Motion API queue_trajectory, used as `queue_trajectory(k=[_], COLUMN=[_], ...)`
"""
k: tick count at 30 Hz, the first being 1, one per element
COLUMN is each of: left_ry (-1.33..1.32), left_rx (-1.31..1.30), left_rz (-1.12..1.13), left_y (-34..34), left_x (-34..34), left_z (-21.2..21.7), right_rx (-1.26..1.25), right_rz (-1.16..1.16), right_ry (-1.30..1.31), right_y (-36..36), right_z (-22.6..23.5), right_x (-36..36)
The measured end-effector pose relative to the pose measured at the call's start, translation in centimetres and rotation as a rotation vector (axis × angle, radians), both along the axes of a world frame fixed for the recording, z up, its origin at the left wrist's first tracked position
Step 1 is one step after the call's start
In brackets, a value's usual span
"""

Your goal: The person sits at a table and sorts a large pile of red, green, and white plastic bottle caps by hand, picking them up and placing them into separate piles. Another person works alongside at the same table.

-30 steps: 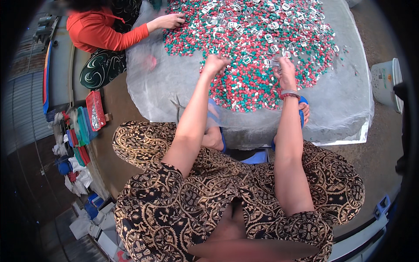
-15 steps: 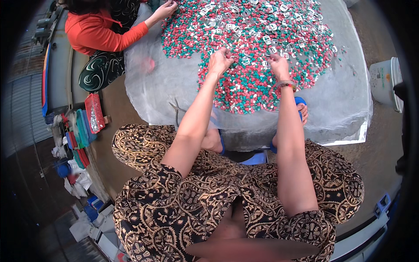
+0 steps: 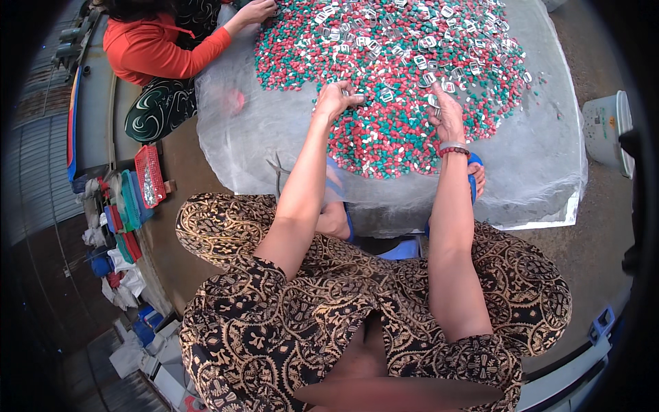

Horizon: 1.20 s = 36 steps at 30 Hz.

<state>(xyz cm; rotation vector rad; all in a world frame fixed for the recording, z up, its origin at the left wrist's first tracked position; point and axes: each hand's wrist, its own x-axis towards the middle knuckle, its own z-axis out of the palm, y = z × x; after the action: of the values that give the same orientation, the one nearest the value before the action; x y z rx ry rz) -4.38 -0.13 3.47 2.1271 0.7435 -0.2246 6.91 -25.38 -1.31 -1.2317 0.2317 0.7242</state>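
A wide heap of small red, green and white pebble-like pieces (image 3: 384,147) lies on a plastic-covered slab, with many silver metal buckles (image 3: 421,62) scattered through its upper part. At the heap's near left side is my left hand (image 3: 333,101), thumb and fingers drawn together over the pieces. Something small and silvery shows at its fingertips, too small to name. To the right, my right hand (image 3: 449,120) is turned partly palm up, and its fingers hold a metal buckle (image 3: 434,101). More buckles lie just beyond those fingertips.
Pliers-like handles (image 3: 277,168) stand by the slab's near left edge. A co-worker in an orange top (image 3: 161,51) reaches in at the far left. A white bucket (image 3: 605,130) stands on the right; red (image 3: 148,177) and other coloured baskets are on the left.
My left hand has shifted slightly left. My right hand has moved a little right and nearer and turned its palm up, with a buckle now showing in it. The co-worker's hand has drawn back slightly.
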Motion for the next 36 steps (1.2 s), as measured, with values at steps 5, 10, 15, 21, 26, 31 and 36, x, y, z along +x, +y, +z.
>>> queue_trajectory(k=[5, 10, 15, 21, 26, 31, 36], left_ry=[-0.322, -0.555, -0.498, -0.025, -0.024, -0.043, -0.247], left_rx=[-1.078, -1.56, -1.36, 0.252, 0.43, 0.435, 0.331], left_rz=[0.224, 0.297, 0.342, -0.081, -0.248, -0.102, 0.033], left_y=[0.1, -0.5, -1.6, -4.6, -6.0, -5.4, -4.5], left_x=[0.7, 0.8, 2.2, 4.5, 4.8, 3.4, 1.5], left_z=[2.2, 3.0, 1.1, -3.6, -4.7, -2.3, 1.5], right_rx=[-1.028, -0.761, -0.574, 0.115, 0.828, 1.007, 1.084], right_rz=[0.164, 0.123, 0.107, -0.257, -0.234, -0.114, -0.066], right_ry=[-0.729, -0.525, -0.232, 0.16, 0.129, 0.157, 0.34], right_y=[0.6, 0.0, -2.1, -3.7, -4.4, -2.3, 0.7], right_z=[2.1, 1.3, 0.7, 0.8, 0.8, 1.9, 3.1], right_x=[-0.2, 0.5, 1.1, 1.1, 1.6, 0.5, -2.8])
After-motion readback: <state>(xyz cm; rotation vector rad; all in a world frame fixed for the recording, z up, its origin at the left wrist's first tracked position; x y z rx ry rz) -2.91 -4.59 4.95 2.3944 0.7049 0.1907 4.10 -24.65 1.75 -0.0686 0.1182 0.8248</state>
